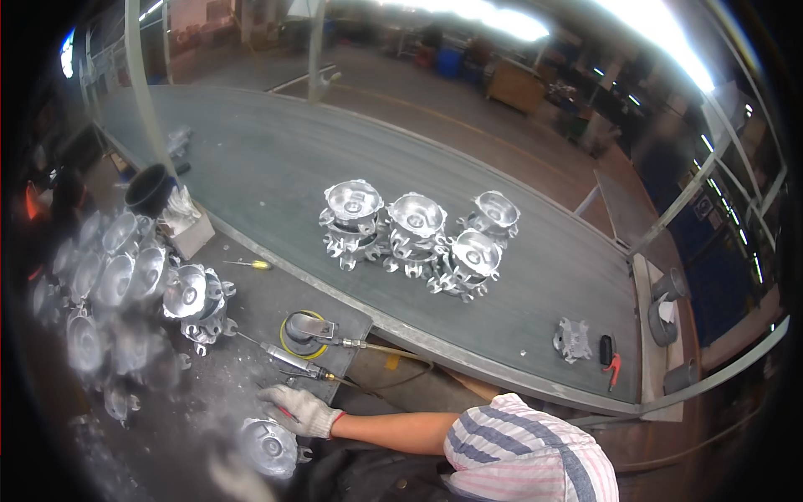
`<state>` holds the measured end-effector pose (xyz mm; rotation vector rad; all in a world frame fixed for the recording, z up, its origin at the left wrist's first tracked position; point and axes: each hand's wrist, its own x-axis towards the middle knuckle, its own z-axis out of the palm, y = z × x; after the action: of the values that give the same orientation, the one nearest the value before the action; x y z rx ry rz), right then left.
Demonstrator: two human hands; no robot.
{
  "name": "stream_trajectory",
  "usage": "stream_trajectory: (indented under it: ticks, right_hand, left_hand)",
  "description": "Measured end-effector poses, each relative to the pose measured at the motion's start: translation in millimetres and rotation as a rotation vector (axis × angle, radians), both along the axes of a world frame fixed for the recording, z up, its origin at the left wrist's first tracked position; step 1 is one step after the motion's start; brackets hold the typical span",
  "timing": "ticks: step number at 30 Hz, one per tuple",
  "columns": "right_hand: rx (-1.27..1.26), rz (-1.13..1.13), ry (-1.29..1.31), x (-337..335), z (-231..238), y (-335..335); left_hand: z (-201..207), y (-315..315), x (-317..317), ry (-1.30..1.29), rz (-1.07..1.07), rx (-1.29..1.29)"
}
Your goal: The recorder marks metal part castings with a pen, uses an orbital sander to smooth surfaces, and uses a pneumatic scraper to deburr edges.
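Gloves cover the hand at the lower left of the frame. That is the person's left hand [299,410], in a white knit glove, lying flat on the dusty grey bench [251,309] with its fingers a little bent. It is not pinching anything that can be seen. The bare forearm and a striped sleeve [527,456] reach in from the bottom right. The right hand cannot be seen.

Just below the glove sits a round shiny metal casting [268,448], very close to it. Whether they touch cannot be told. Just above the glove lies a thin air tool [293,360] with a hose, and beside that a sander with a yellow pad [305,330].

On the far left of the frame many more silver castings [117,276] are packed together, and one casting with legs [196,297] stands near them. A small yellow screwdriver [251,264] lies above it.

In the middle, on the wide green belt [276,159], four finished castings [418,230] stand in a tight bunch. At the lower right of the belt lies a small flat metal part [573,339] next to a little black and red tool [609,356].
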<state>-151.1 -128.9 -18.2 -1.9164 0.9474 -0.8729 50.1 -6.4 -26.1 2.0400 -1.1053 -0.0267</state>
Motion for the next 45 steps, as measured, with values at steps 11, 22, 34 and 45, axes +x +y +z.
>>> stream_trajectory:
  ticks: [11,22,34,45]
  right_hand:
    - [0.081,-0.162,0.000,-13,0,-6]
    - [0.533,0.099,-0.042,-41,88,-6]
    - [0.116,0.294,0.277,-30,94,-7]
    - [0.351,0.272,0.385,-22,107,-3]
  left_hand:
    - [-1,1,-17,0.075,0.117,-0.127]
    - [30,-5,-30,-0.094,-0.024,-0.117]
    - [35,-6,-28,-0.117,-0.095,-0.114]
    - [35,-8,-32,-0.169,-0.070,-0.067]
